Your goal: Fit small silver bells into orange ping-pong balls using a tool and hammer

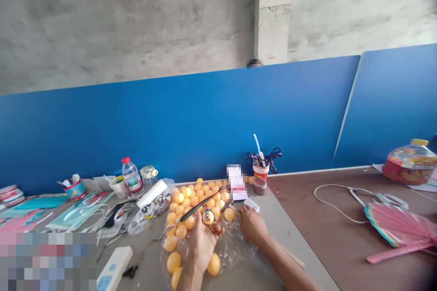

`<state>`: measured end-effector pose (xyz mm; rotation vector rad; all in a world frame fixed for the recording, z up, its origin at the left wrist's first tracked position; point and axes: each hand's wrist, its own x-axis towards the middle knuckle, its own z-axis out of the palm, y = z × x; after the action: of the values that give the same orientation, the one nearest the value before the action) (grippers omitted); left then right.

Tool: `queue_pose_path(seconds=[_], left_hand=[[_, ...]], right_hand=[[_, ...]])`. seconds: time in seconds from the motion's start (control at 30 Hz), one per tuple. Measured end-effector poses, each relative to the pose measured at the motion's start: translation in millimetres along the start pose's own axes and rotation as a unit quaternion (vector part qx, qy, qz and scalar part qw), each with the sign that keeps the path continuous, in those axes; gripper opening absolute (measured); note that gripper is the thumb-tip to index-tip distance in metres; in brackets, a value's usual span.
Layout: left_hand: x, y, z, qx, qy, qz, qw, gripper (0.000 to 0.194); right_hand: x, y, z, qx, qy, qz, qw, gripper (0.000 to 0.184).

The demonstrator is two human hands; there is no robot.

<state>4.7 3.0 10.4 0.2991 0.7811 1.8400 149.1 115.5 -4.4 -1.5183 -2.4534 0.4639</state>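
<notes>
One left hand (205,238) is holding one marked ball (208,217), its fingers partly curled around it, above the middle of the counter (307,232). One right hand (253,223) is hovering or resting just beside a single orange ball (229,213), its fingers bent inward; whether they are gripping anything is impossible to make out. Dozens of orange balls (186,202), too crowded to count exactly, are lying behind and left of the left hand, spreading toward the counter's far edge; three more are sitting closer to its near edge. Clear plastic (235,248) is spreading beneath and around part of the heap, though which balls are inside it is unclear. One dark strip (191,210) is slanting across the balls

Along the far edge, one red-and-white cup (260,172) is holding a pale tube and dark cables, with one small round tub (260,186) standing before it and one phone (237,184) leaning to its left. Further left, one red-capped bottle (132,177) and one glass jar (149,175) are standing together. Toward the left end, one blue-and-red tin (75,190) is holding whitish items. Near the right end, one yellow-capped bottle (409,163) is showing red and amber
</notes>
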Motion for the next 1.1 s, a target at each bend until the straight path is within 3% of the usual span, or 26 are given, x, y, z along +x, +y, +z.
queue_pose_path(seconds=[0.33,0.6,0.73,0.87,1.0,1.1], left_hand=[[3,-4,-3.7,0.013,0.007,0.045,0.999,0.048],[3,-4,-3.4,0.020,0.014,0.042,0.999,0.052],[3,0,-2.9,0.025,0.021,0.032,0.999,0.054],[2,0,0.0,0.032,0.032,0.020,0.999,0.051],[1,-2,2.8,0.029,0.022,0.018,0.999,0.052],[-1,-4,2.7,0.055,0.036,0.033,0.997,0.058]], right_hand=[[0,1,1,-0.037,-0.008,-0.016,0.999,0.030],[1,2,3,-0.040,-0.030,-0.017,0.999,0.036],[3,3,-9,0.009,0.008,-0.007,1.000,0.037],[-7,-3,-40,0.168,0.077,-0.095,0.978,0.029],[-33,-20,-61,0.324,-0.048,-0.129,0.936,0.026],[-44,-31,-59,0.330,-0.084,-0.164,0.926,0.023]])
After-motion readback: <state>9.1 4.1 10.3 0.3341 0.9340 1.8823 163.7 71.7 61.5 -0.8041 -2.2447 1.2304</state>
